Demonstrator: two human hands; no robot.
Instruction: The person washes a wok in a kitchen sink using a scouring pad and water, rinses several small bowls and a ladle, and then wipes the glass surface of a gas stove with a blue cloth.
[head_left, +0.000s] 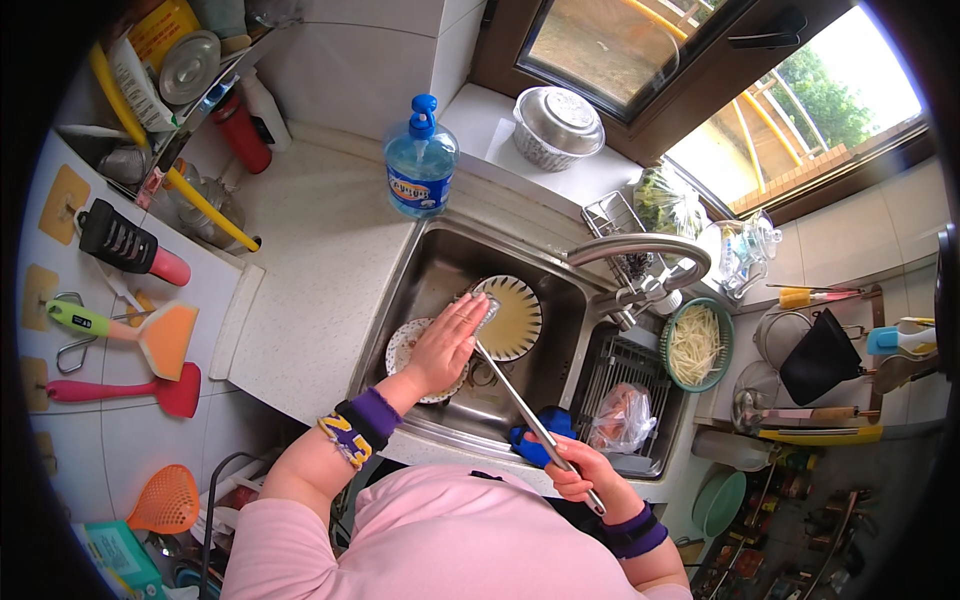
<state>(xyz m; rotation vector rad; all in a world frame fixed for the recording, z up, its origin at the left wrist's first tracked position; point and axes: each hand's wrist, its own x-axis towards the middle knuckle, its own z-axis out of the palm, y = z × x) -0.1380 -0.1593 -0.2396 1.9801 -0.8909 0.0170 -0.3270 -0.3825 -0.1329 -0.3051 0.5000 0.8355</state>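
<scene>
My right hand (581, 472) grips the handle of a long metal ladle or spoon (517, 397) near its end. Above the sink, my left hand (450, 341) lies against the utensil's head, fingers extended; whether it grips the head cannot be told. Below the head, a bowl with a dark-patterned rim (523, 294) stands in the steel sink basin (446, 251) with cloudy yellowish liquid in it. A speckled plate (409, 337) lies to its left, partly hidden under my left hand. A blue cloth (534, 442) rests at the sink's front edge beside my right hand.
A soap pump bottle (421, 176) stands behind the sink. The faucet (645, 247) arches at the right. A plastic bag with food (622, 420) lies on a rack in the smaller basin, beside a green basket (727, 334) of pale shreds. A lidded foil container (559, 131) sits on the sill.
</scene>
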